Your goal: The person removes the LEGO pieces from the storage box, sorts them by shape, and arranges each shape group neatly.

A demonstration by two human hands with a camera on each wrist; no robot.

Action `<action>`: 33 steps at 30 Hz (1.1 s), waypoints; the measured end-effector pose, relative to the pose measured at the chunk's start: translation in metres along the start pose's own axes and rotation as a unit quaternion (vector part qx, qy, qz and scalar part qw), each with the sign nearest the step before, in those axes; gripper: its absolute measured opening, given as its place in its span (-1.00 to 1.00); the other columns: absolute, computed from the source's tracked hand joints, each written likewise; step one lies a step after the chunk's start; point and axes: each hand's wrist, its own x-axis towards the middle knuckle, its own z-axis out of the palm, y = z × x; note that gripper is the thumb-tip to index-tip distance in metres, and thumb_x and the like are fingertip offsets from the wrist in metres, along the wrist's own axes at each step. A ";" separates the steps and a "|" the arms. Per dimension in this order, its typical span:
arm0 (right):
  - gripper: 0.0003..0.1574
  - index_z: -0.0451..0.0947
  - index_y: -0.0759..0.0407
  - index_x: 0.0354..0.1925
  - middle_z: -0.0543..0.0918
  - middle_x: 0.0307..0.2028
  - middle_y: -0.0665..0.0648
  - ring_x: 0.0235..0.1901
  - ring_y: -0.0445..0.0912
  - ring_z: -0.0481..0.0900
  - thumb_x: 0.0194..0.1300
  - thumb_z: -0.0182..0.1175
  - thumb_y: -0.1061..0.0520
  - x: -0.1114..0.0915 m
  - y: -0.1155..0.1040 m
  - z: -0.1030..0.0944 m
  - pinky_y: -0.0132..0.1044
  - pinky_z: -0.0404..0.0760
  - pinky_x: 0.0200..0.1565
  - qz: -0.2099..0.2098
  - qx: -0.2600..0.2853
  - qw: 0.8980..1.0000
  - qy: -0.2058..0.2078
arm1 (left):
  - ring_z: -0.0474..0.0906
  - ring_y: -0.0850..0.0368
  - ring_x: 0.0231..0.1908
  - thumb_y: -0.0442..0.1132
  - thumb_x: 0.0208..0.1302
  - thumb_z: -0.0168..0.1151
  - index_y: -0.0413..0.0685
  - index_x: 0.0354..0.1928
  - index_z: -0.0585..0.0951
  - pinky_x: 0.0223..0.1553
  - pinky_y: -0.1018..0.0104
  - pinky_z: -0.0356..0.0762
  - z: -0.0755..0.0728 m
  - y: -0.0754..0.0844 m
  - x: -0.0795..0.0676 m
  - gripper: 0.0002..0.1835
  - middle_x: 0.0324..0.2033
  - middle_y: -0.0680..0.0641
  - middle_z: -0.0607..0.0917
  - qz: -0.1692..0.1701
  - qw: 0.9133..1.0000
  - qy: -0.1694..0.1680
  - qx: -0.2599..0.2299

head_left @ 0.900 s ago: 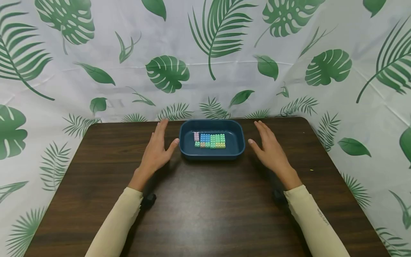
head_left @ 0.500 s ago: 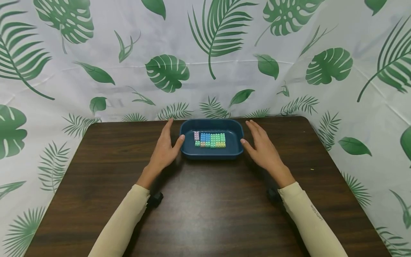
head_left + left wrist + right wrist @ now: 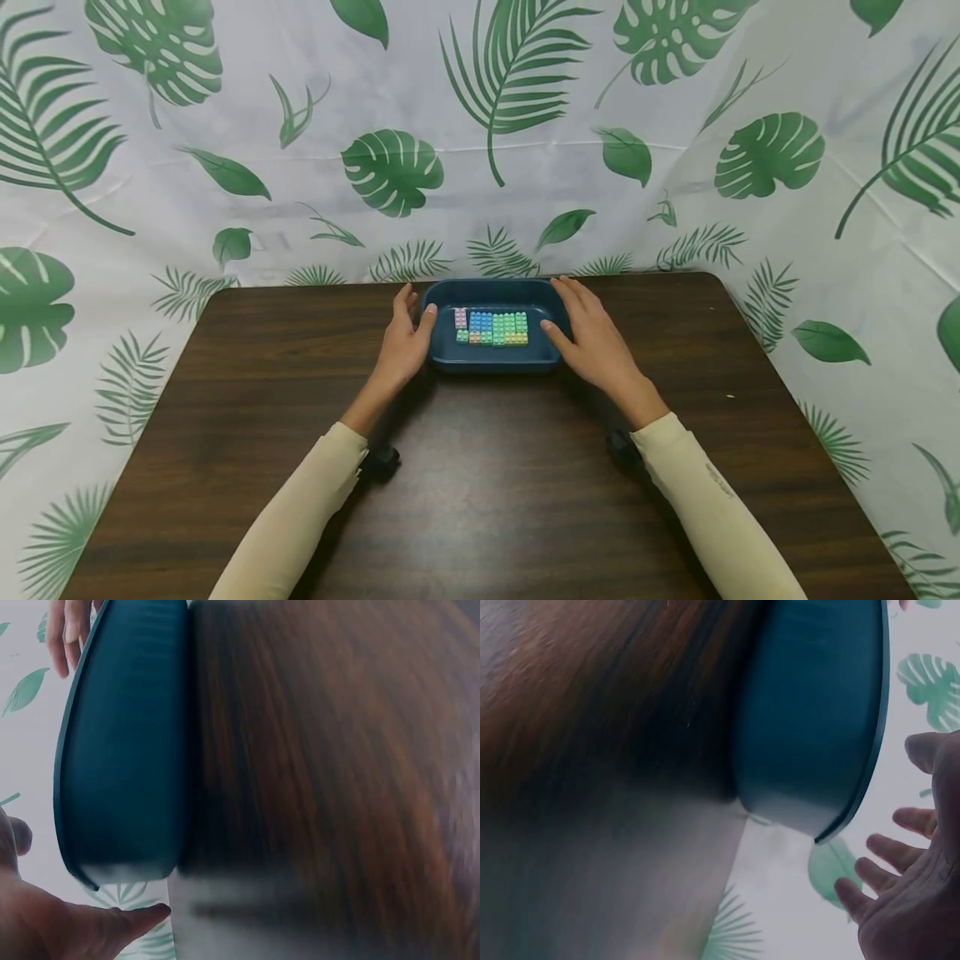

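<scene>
A dark blue rectangular tray (image 3: 487, 365) sits near the far edge of the table. Inside it lie small studded toy bricks: pink (image 3: 460, 318), blue (image 3: 481, 322), green (image 3: 498, 332) and yellow (image 3: 516, 339), mostly packed side by side. My left hand (image 3: 401, 348) is at the tray's left end, thumb by the rim and fingers slightly bent. On the other side my right hand (image 3: 595, 340) has its fingers extended, overlapping the right rim from above. Both wrist views show a gap between the tray's outer wall (image 3: 124, 750) and each hand; neither holds anything.
The dark wood table (image 3: 480, 492) extends toward me, with a tiny yellow speck (image 3: 730, 396) at right. Behind stands a white leaf-print cloth (image 3: 300, 192). A dark device sits under each wrist, beside the cream sleeves (image 3: 300, 504).
Both hands have moved inward toward the tray, the left going right and the right going left. The left fingers have bent a little. Tray and bricks look unmoved.
</scene>
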 end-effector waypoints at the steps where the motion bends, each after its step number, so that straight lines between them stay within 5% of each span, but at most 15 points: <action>1: -0.09 -0.06 -0.10 0.51 0.08 0.49 0.12 0.49 0.07 0.02 0.37 -0.01 -0.32 0.001 -0.001 0.001 0.18 0.18 0.35 -0.002 -0.002 1.000 -0.001 | 0.09 -0.05 0.47 0.28 0.39 -0.16 0.14 0.52 -0.14 0.39 -0.06 0.15 0.002 0.000 0.000 -0.19 0.48 -0.13 0.12 -0.005 1.000 -0.001 -0.003; 10: -0.11 -0.03 -0.08 0.51 0.15 0.46 0.12 0.48 0.09 0.03 0.37 0.02 -0.28 0.013 -0.006 0.010 0.17 0.10 0.38 -0.017 -0.019 1.000 -0.015 | 0.19 -0.17 0.41 0.20 0.42 -0.13 0.10 0.52 -0.15 0.36 -0.12 0.16 0.015 0.000 0.000 -0.21 0.44 -0.25 0.20 -0.035 0.999 -0.015 0.015; 20: -0.18 0.14 -0.01 0.45 0.29 0.40 0.12 0.46 0.10 0.09 0.36 0.06 -0.25 0.028 -0.012 0.019 0.20 0.11 0.36 -0.027 -0.049 0.998 -0.042 | 0.18 -0.13 0.41 -0.34 0.36 -0.23 0.01 0.52 -0.14 0.38 -0.03 0.17 0.020 -0.003 0.003 -0.29 0.42 -0.29 0.21 -0.017 0.999 -0.008 0.026; 33: -0.39 0.41 -0.04 0.26 0.50 0.24 0.09 0.36 0.10 0.23 0.28 0.23 -0.07 0.043 -0.015 0.031 0.13 0.15 0.34 -0.014 -0.097 0.991 -0.089 | 0.23 -0.10 0.39 -0.41 0.27 -0.29 -0.04 0.51 -0.12 0.34 -0.02 0.23 0.022 -0.001 0.000 -0.26 0.41 -0.27 0.24 -0.006 1.000 0.006 0.026</action>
